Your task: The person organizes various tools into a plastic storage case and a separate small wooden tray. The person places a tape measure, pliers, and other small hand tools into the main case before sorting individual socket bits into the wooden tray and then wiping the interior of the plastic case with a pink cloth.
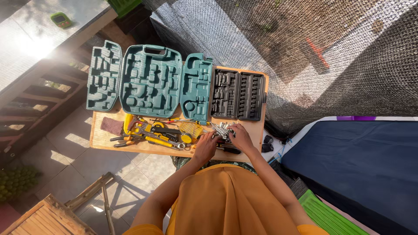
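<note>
Both of my hands rest on a heap of small silver metal tool pieces (pixel 222 129) at the near edge of a wooden table (pixel 101 138). My left hand (pixel 205 146) lies on the heap's left side, fingers curled into it. My right hand (pixel 240 135) covers the heap's right side, fingers bent over the pieces. Whether either hand grips a piece is hidden by the fingers. Just beyond stands an open black socket case (pixel 237 95) with empty slots. To its left lies an open teal tool case (pixel 150 81) in three moulded panels, also empty.
A pile of yellow-handled tools (pixel 159 132) and a maroon pad (pixel 112 125) lie on the table's left part. Black mesh netting (pixel 305 56) hangs behind the table. A dark blue mattress (pixel 361 165) lies at right, a green board (pixel 324 215) near it, wooden pieces (pixel 52 215) at lower left.
</note>
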